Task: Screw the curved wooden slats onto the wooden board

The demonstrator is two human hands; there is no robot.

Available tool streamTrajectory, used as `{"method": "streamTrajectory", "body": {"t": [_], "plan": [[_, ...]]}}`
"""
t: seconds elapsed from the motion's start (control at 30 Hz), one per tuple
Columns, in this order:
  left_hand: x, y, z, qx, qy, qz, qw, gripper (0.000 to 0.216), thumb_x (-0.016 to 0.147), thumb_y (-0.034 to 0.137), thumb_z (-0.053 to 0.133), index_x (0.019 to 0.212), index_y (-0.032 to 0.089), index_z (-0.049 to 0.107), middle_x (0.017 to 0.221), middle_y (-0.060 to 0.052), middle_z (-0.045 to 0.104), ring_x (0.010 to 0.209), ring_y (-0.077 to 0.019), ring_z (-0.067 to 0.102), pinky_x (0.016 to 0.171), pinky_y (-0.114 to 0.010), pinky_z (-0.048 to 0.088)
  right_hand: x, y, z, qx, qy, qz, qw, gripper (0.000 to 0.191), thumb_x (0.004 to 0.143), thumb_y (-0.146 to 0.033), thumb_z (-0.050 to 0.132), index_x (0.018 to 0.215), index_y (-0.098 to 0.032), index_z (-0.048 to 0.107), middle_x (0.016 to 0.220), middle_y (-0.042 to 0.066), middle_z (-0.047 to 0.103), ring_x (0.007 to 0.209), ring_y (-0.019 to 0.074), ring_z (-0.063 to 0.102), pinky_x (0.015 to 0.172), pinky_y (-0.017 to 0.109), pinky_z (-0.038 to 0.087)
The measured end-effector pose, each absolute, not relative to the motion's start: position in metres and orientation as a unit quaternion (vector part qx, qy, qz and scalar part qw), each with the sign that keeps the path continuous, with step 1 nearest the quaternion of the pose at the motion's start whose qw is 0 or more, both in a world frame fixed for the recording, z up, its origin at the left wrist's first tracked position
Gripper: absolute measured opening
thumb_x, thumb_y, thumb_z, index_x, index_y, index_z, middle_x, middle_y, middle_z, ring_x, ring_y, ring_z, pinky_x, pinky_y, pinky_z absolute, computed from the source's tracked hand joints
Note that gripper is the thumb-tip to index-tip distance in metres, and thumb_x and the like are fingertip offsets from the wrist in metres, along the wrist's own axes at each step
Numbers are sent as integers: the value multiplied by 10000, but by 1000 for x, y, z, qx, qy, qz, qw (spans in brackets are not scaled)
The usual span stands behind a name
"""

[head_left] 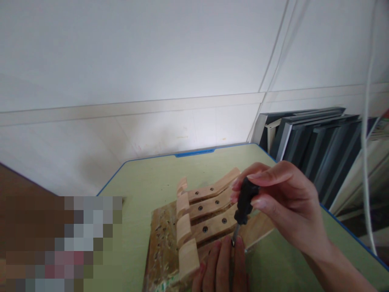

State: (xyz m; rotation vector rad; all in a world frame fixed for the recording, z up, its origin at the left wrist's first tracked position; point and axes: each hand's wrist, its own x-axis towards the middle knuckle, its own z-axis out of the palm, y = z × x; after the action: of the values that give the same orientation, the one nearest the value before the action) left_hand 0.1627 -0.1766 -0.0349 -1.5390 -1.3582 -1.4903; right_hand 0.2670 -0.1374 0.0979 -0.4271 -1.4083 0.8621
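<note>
My right hand point(282, 194) is closed around the black handle of a screwdriver point(244, 198), thumb and fingers pinching it near its top. The screwdriver tilts slightly, its metal shaft reaching down to the nearest of several curved wooden pieces point(214, 227). Stretched over that nearest piece, the fingers of my left hand point(223, 263) lie on both sides of the shaft's tip. What sits right under the tip is mostly hidden by these fingers. Dark round screws or holes, in pairs, show in the other pieces. Beneath the pieces lies a worn, glue-marked board point(162, 239).
A pale green table point(133, 182) with a blue edge stands against a white wall point(136, 52). Dark flat panels point(316, 142) lean upright at the right. A white cable point(366, 134) hangs there too. The lower left is blurred out by pixels.
</note>
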Motion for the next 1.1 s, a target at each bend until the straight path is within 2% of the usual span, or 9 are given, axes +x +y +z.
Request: {"method": "streamTrajectory", "body": {"t": [0.23, 0.3, 0.4, 0.5, 0.67, 0.9, 1.1], "plan": [[163, -174, -33, -576, -507, -566, 303, 310, 903, 156, 428, 774, 279, 682, 733, 24, 696, 769, -115, 598, 940, -269, 346, 267, -137, 99, -205, -626, 345, 669, 236, 776, -118, 705, 962, -261, 678, 857, 11, 642, 776, 128, 615, 649, 250, 540], [163, -174, -33, -576, -507, -565, 302, 315, 909, 170, 421, 773, 277, 685, 730, 20, 697, 763, -114, 598, 929, -269, 349, 268, -138, 99, -201, -634, 352, 659, 223, 822, -131, 658, 1000, -264, 675, 910, 27, 650, 848, 146, 633, 690, 273, 556], [163, -175, -34, -578, -508, -563, 302, 343, 923, 186, 387, 785, 277, 688, 737, 12, 698, 762, -114, 600, 925, -275, 351, 269, -138, 98, -196, -645, 367, 641, 232, 906, -137, 538, 1061, -267, 654, 1056, 47, 667, 1020, 180, 633, 841, 361, 563], [163, -175, -33, -579, -508, -562, 302, 329, 908, 160, 404, 793, 279, 688, 752, 18, 697, 778, -114, 604, 938, -272, 350, 269, -139, 98, -184, -643, 380, 639, 267, 922, -99, 498, 1063, -272, 644, 1115, 24, 679, 1107, 180, 614, 895, 379, 559], [162, -175, -32, -582, -504, -562, 303, 334, 923, 178, 395, 795, 275, 687, 758, 19, 695, 781, -107, 602, 956, -259, 344, 267, -138, 98, -175, -633, 401, 638, 233, 901, -107, 544, 1040, -258, 655, 1008, 30, 685, 906, 138, 676, 768, 307, 594], [162, -177, -32, -581, -507, -562, 299, 320, 900, 135, 419, 793, 276, 685, 761, 24, 696, 795, -110, 603, 960, -262, 340, 270, -137, 100, -158, -643, 406, 630, 211, 861, -124, 609, 1024, -247, 660, 922, 40, 671, 855, 151, 670, 698, 290, 583], [162, -177, -31, -580, -503, -563, 306, 300, 895, 141, 438, 787, 276, 683, 749, 22, 696, 780, -113, 604, 949, -264, 350, 270, -136, 100, -194, -645, 354, 649, 194, 811, -162, 676, 975, -265, 668, 837, 24, 624, 780, 134, 592, 628, 246, 528]]}}
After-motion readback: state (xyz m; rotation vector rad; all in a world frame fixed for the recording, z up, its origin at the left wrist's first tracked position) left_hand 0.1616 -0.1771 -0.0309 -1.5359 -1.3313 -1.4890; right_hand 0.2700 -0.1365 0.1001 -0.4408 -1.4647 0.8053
